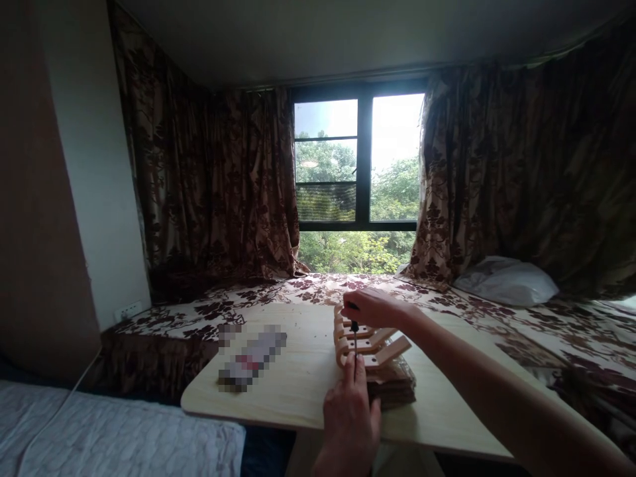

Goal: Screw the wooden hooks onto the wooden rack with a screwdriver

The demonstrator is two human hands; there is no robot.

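Observation:
My right hand (370, 307) is closed around the dark handle of a screwdriver (354, 329), which stands upright with its shaft pointing down. Below it, my left hand (350, 401) has its fingertips pressed together at the lower end of the shaft, by the nearest wooden piece. Several curved light-wood pieces (382, 354) with dark holes or screws stand in a row. They rest on a stack of brown, flat material (397, 391) on the pale wooden table (298, 397). The screwdriver's tip is hidden behind my left fingers.
A blurred-out oblong object (253, 360) lies on the table's left part. Behind is a ledge with floral cloth (308, 288), a white plastic bag (507, 281) at its right, patterned curtains and a window. A quilted white cover (124, 430) lies at lower left.

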